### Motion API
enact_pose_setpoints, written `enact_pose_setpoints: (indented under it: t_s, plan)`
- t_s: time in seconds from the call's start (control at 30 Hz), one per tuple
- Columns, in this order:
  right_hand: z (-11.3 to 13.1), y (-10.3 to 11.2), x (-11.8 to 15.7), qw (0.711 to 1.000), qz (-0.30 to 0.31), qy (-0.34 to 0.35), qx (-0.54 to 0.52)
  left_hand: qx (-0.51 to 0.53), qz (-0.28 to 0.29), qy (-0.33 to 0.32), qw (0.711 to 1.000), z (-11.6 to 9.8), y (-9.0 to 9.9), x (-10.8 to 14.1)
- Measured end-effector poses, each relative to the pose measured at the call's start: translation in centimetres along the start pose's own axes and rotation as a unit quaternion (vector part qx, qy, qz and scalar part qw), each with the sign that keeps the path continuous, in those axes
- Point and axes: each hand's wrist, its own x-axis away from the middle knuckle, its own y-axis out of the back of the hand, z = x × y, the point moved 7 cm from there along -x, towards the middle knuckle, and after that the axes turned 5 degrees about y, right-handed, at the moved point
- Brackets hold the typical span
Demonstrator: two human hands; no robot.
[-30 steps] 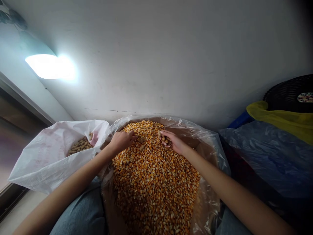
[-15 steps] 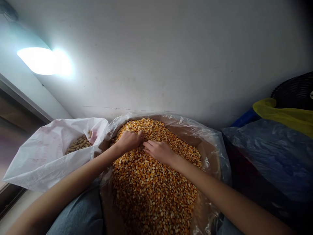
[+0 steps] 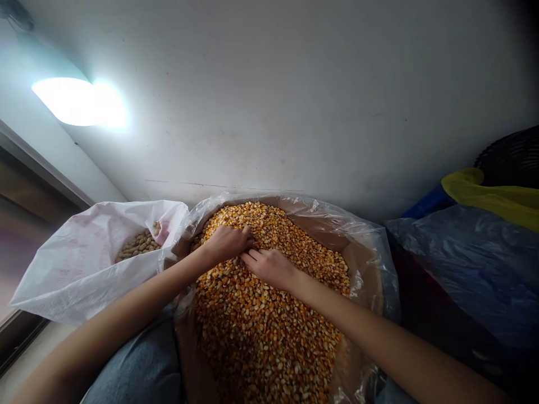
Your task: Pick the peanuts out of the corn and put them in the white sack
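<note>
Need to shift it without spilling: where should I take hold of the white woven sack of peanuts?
Probably grip the folded-back rim of the white woven sack, coming from above and the left, away from the corn kernels. The loose fold looks easy to gather, and the peanuts lie low inside, below the rim. The left hand is nearest.

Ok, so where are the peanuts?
In the head view, the peanuts sit inside the white woven sack on the left, just past the person's left forearm, beside the plastic-lined carton of corn kernels.
</note>
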Motion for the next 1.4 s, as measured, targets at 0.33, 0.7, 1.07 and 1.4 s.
enact_pose_setpoints:
  t_s: [0.33, 0.7, 1.07, 1.4]
  plan:
    - [0.7, -0.6, 0.4, 0.999, 0.0, 0.048, 0.004, 0.002, 0.008, -0.038, 0.999, -2.1, -0.4, 0.0]
    - [0.1, -0.4, 1.1, 0.994, 0.005, 0.105, -0.039, 0.014, -0.018, 0.011, 1.0, -3.1, -1.2, 0.4]
    - [-4.4, 0.9, 2.1, 0.961, -0.047, -0.052, -0.267, 0.107, -0.053, 0.289, 0.95, 11.0, 1.9, 5.4]
    - [-7.6, -0.1, 3.2, 0.91, -0.094, -0.23, -0.331, 0.25, 0.019, 0.355, 0.901, 23.8, -7.3, 17.4]
